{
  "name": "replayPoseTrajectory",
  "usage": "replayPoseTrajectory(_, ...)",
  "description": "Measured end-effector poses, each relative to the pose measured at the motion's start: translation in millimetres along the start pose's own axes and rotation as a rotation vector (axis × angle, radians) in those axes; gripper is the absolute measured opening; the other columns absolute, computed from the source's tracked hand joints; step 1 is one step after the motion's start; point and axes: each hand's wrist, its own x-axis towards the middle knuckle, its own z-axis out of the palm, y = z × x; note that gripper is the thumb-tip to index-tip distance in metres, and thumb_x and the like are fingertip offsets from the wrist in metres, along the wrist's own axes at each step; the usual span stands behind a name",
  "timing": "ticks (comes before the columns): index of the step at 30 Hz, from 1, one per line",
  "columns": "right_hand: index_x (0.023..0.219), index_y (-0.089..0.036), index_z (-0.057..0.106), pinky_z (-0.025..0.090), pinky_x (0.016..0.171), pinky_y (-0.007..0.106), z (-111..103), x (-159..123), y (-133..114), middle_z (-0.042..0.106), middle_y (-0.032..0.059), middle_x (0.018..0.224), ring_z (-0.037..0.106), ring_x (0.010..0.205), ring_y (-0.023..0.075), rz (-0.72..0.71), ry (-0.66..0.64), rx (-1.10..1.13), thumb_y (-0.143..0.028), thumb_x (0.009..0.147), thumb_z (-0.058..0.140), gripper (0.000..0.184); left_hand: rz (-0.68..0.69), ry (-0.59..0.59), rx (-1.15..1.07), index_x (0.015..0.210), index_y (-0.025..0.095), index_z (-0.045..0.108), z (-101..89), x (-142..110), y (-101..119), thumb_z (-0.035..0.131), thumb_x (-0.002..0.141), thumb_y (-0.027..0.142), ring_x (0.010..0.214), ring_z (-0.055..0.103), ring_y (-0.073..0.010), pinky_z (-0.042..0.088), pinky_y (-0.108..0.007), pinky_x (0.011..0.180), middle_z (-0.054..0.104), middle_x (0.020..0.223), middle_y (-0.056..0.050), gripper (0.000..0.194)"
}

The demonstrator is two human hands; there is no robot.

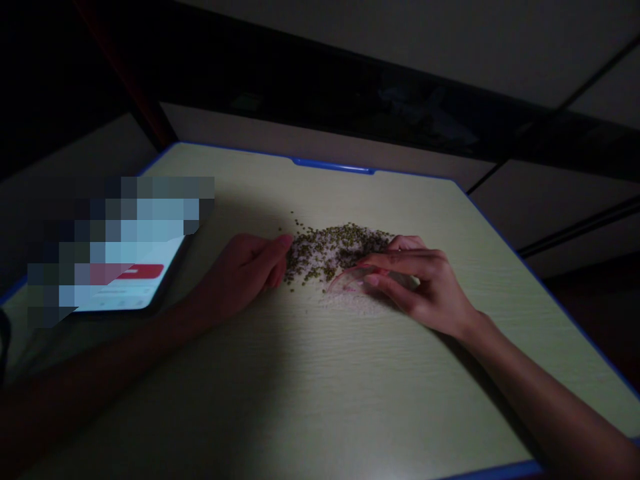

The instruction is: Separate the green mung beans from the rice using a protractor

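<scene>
A loose heap of green mung beans (353, 235) mixed with white grains that look like rice (357, 303) lies on the pale wooden table. At the heap's left edge, my left hand (245, 270) is closed with its fingers curled under. Its thumb points at the beans, and whatever the fingers may hold is hidden. On the heap's right side, my right hand (425, 280) grips a clear see-through piece with a curved rim (343, 277), low over the white grains. Dim light and the fingers hide the full shape of that piece.
A lit tablet (135, 287), partly pixelated, stands on the table's left side. The table (320, 400) has a blue edge with a blue raised strip (333, 166) at the far side. Behind it are pale cabinet panels (300, 135) with a dark glossy band.
</scene>
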Motion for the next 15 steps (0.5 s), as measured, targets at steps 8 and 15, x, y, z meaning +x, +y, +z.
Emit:
replayPoseTrajectory(8,0.091,-0.013,0.069,0.039,0.066,0.032,0.4,-0.1,0.3,0.072,0.0034,0.074,0.052,0.063,0.0140,-0.025,0.013,0.013,-0.015,0.077,0.061,0.016,-0.024,-0.025,0.003,0.039,0.019,0.039,-0.3,-1.4,4.8,0.033,0.086,0.040,0.041,0.042,-0.0096,0.034,-0.024,0.050,0.042,0.038,0.003,0.052)
replayPoseTrajectory(15,0.090,-0.012,0.069,0.040,0.068,0.032,3.4,0.6,-3.5,0.072,0.0049,0.076,0.054,0.064,0.0147,-0.025,0.014,0.025,-0.015,0.077,0.060,0.015,-0.015,-0.030,-0.004,0.037,0.020,0.040,-0.4,-0.6,1.3,0.033,0.085,0.042,0.041,0.044,-0.0116,0.034,-0.026,0.050,0.043,0.037,0.001,0.053)
